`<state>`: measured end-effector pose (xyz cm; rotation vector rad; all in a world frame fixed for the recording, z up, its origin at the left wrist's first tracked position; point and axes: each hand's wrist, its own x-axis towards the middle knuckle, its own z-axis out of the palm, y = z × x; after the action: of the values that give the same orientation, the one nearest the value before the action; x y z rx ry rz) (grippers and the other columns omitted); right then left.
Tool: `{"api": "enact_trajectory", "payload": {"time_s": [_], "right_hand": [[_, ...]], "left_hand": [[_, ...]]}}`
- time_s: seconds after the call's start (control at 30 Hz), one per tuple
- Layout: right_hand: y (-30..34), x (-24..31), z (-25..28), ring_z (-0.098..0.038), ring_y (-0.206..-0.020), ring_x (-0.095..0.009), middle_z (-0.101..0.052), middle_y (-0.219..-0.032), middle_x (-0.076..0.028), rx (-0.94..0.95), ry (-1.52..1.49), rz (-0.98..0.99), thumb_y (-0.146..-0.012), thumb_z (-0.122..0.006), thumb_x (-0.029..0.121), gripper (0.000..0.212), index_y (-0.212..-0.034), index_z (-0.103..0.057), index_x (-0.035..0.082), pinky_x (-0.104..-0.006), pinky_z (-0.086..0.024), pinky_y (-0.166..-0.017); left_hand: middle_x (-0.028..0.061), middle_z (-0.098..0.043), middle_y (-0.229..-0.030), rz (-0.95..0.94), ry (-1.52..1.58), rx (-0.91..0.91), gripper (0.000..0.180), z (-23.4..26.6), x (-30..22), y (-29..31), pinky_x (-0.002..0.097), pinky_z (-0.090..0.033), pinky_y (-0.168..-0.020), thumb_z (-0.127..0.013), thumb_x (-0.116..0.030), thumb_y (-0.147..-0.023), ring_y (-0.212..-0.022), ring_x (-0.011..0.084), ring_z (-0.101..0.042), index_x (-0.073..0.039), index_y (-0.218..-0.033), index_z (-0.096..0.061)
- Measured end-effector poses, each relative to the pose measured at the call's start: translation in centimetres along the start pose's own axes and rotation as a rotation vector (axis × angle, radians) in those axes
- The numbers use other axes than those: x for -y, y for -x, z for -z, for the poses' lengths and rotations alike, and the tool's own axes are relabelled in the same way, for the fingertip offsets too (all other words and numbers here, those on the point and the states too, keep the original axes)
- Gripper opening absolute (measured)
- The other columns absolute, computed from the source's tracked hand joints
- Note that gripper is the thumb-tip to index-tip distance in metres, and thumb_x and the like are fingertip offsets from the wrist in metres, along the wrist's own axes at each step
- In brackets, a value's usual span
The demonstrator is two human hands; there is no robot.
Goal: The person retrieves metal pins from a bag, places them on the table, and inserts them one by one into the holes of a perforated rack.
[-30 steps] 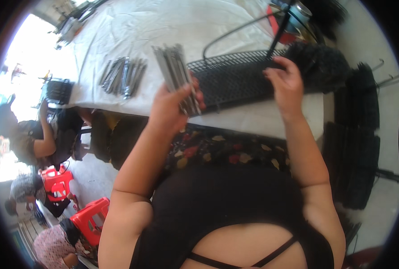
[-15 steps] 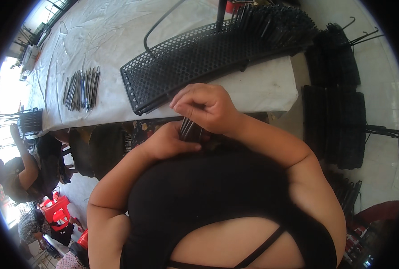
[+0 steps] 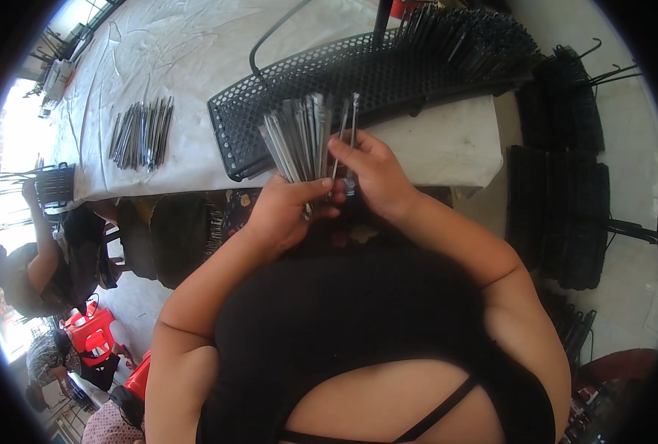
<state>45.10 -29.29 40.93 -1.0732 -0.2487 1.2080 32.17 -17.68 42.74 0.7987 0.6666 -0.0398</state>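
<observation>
My left hand [image 3: 281,211] is closed around a bundle of thin grey metal strips [image 3: 296,140], which fan out upward in front of my body. Close beside it on the right, my right hand [image 3: 379,174] pinches a few thin metal strips [image 3: 354,115] apart from the bundle. Their exact kind is not clear. Just beyond both hands, a black perforated tray [image 3: 234,159] lies on the table, with a dense heap of thin dark pieces [image 3: 477,44] at its right end. Farther left, a row of similar metal strips [image 3: 142,135] rests on the white table cover [image 3: 188,74].
Black stacked bundles [image 3: 558,214] with hooked rods stand on the floor to the right. At the left, another person's arm [image 3: 44,244] shows near a dark rack [image 3: 54,183]. Red plastic stools [image 3: 92,333] are at the lower left. A patterned cloth [image 3: 240,214] hangs below the table edge.
The strips, earlier mostly hidden low between my hands, now stand raised and fanned in my left hand. My right hand has moved slightly right and now holds a few strips.
</observation>
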Motion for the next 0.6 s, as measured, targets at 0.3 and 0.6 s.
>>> {"api": "enact_trajectory", "payload": {"time_s": [0.3,0.6], "right_hand": [[-1.3,-0.2,-0.1,-0.063,-0.080,-0.014,-0.066,-0.094,-0.008,-0.048,-0.279,-0.053,-0.098,-0.054,0.017,0.014,-0.100,-0.059,0.004,-0.0262,-0.051,-0.069],[-1.3,-0.3,0.4,-0.062,-0.086,-0.019,-0.065,-0.097,-0.008,-0.029,-0.295,-0.087,-0.096,-0.054,0.015,0.015,-0.106,-0.058,0.005,-0.0341,-0.050,-0.074]], "left_hand": [[0.0143,-0.063,-0.106,0.140,0.143,0.013,0.032,0.5,-0.4,-1.1,0.0450,-0.057,-0.080,-0.053,0.001,-0.088,-0.096,0.0287,-0.065,-0.001,-0.120,-0.054],[0.0136,-0.060,-0.107,0.106,0.122,-0.009,0.026,-0.4,-0.1,-0.6,0.0451,-0.058,-0.078,-0.054,-0.002,-0.090,-0.094,0.0274,-0.064,-0.001,-0.117,-0.054]]}}
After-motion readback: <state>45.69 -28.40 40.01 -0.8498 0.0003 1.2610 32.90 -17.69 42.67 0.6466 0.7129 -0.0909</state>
